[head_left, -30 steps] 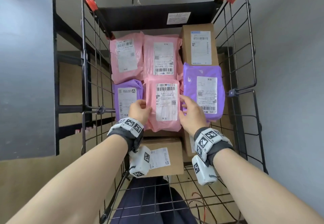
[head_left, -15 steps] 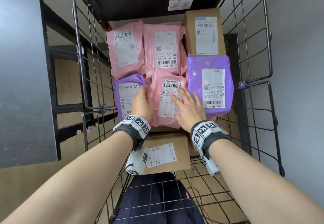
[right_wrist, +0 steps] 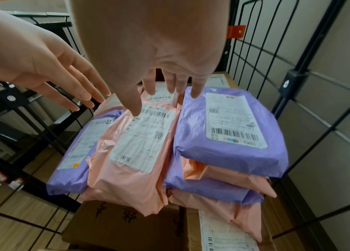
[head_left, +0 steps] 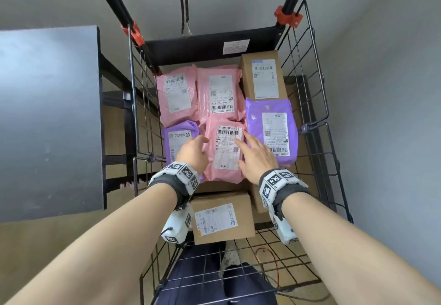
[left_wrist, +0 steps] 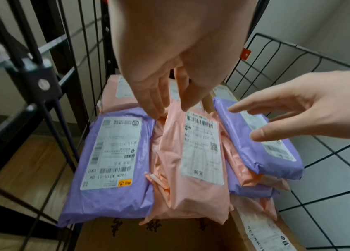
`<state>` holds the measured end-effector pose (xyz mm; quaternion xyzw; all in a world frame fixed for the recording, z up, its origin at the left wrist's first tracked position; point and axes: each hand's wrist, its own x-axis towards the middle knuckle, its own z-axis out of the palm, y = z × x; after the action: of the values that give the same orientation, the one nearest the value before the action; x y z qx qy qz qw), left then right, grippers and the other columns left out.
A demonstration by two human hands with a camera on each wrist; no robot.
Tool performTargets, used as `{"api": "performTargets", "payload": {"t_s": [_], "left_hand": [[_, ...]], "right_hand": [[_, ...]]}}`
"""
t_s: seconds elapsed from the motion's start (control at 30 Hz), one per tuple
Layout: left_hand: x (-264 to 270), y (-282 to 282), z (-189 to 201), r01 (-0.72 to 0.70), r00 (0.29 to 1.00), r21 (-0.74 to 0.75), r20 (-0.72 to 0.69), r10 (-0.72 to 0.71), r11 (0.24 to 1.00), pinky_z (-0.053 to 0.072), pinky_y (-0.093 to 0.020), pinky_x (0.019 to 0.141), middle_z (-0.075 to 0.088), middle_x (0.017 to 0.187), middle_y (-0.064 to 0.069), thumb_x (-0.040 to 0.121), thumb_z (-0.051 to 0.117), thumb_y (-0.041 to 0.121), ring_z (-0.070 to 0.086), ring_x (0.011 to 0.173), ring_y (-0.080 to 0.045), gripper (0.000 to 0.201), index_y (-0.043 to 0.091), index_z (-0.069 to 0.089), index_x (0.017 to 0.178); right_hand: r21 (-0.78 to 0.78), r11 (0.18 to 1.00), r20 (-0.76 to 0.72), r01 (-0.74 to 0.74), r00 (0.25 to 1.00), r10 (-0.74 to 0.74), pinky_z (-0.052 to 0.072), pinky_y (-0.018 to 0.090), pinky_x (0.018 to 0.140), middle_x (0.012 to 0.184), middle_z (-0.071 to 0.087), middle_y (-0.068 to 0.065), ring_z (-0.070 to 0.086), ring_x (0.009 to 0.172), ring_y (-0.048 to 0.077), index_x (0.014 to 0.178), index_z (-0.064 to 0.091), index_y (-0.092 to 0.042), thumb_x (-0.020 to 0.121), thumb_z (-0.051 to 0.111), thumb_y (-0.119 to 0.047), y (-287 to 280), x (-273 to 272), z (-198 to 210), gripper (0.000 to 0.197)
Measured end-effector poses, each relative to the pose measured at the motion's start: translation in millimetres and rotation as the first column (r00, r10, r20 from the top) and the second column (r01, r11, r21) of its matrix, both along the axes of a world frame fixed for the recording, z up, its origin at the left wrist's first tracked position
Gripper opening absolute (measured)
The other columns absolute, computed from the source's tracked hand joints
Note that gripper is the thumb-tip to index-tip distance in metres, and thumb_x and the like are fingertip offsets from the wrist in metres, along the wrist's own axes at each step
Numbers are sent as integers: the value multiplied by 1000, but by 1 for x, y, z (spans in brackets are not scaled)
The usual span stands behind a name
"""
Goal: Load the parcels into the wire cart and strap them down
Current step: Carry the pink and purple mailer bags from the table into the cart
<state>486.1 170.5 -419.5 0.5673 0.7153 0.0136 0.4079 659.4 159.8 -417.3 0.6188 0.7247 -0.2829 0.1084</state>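
Observation:
A pink parcel [head_left: 226, 152] [left_wrist: 193, 152] [right_wrist: 135, 147] lies label-up in the wire cart [head_left: 310, 66], wedged between a purple parcel on its left [head_left: 176, 142] [left_wrist: 113, 161] and a purple parcel on its right [head_left: 272, 130] [right_wrist: 229, 132]. My left hand [head_left: 194, 150] [left_wrist: 169, 95] hovers over its upper left edge, fingers straight and pointing down. Whether the fingertips touch it is unclear. Over its right side my right hand [head_left: 256, 154] [right_wrist: 165, 88] is spread and holds nothing.
Two more pink parcels [head_left: 176, 94] [head_left: 219, 92] and a cardboard box [head_left: 262, 75] fill the cart's back. Another box [head_left: 222, 218] sits lower at the front. A dark strap [head_left: 185, 1] hangs above the cart. A grey table [head_left: 47, 118] stands to the left.
Both hands gripped the pink parcel's sides a second ago, then pressed it flat. Now they have let go and lifted off with fingers spread, and the parcel stays between the purple ones.

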Motion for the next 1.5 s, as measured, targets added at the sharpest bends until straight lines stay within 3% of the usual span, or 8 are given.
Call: {"api": "performTargets", "payload": {"t_s": [0.1, 0.3, 0.47, 0.57, 0.83, 1.0, 1.13, 1.5], "left_hand": [[-4, -11, 29, 1, 1000, 28, -15, 0, 1000, 44, -27, 86, 57, 129, -8, 91, 44, 3, 56, 113, -24, 41, 16, 52, 128], [-13, -61, 94, -77, 996, 147, -41, 84, 986, 47, -33, 96, 61, 125, -8, 90, 46, 9, 58, 111, -27, 35, 16, 60, 121], [-40, -122, 150, -141, 983, 227, -83, 164, 964, 50, -32, 90, 65, 117, -6, 87, 50, 13, 61, 104, -25, 29, 18, 63, 113], [-68, -160, 186, -171, 969, 267, -126, 211, 948, 50, -33, 92, 66, 115, -6, 86, 50, 14, 61, 105, -26, 28, 19, 65, 110], [-168, -244, 251, -289, 892, 297, -263, 368, 910, 45, -31, 95, 60, 122, -3, 88, 45, 14, 57, 112, -24, 30, 22, 62, 112], [-247, -267, 266, -329, 855, 311, -304, 421, 892, 45, -32, 96, 59, 125, -3, 88, 45, 14, 57, 113, -24, 32, 22, 60, 115], [-320, -279, 262, -295, 860, 282, -338, 382, 913, 45, -31, 96, 59, 124, -4, 90, 45, 16, 57, 113, -23, 30, 20, 60, 116], [-525, -281, 251, -250, 884, 253, -334, 327, 935, 46, -32, 95, 59, 125, -3, 88, 45, 18, 57, 112, -23, 31, 23, 59, 116]], "right_hand": [[-12, 1000, -17, 8, 1000, -8, 22, 36, 114, 156, 21, 6, 22, 143, 22, 146, 30, -22, 93, 50, -17, -8, 0, 30, 58], [48, 996, -51, -70, 996, 72, 33, 37, 106, 146, 37, 4, 38, 132, 25, 139, 42, -18, 94, 48, -19, -44, -8, 91, 45], [116, 977, -111, -179, 975, 192, 35, 38, 106, 141, 44, 4, 42, 129, 25, 133, 48, -16, 94, 46, -17, -85, -35, 140, 39], [157, 959, -115, -237, 960, 256, 39, 40, 104, 137, 48, 7, 47, 125, 27, 132, 49, -15, 95, 45, -21, -105, -64, 169, 38], [268, 870, -119, -413, 882, 455, 42, 40, 102, 137, 49, 6, 48, 125, 27, 133, 49, -19, 93, 48, -27, -149, -175, 228, 41], [267, 839, -104, -474, 851, 514, 40, 37, 103, 141, 44, 4, 47, 127, 25, 137, 45, -20, 95, 47, -27, -165, -261, 242, 42], [258, 835, -79, -486, 851, 519, 38, 36, 103, 142, 44, 4, 45, 128, 24, 137, 45, -20, 95, 47, -27, -169, -338, 244, 42], [300, 875, -74, -380, 905, 419, 42, 37, 98, 134, 49, 5, 49, 123, 25, 132, 48, -19, 95, 44, -26, -179, -536, 233, 37]]}}
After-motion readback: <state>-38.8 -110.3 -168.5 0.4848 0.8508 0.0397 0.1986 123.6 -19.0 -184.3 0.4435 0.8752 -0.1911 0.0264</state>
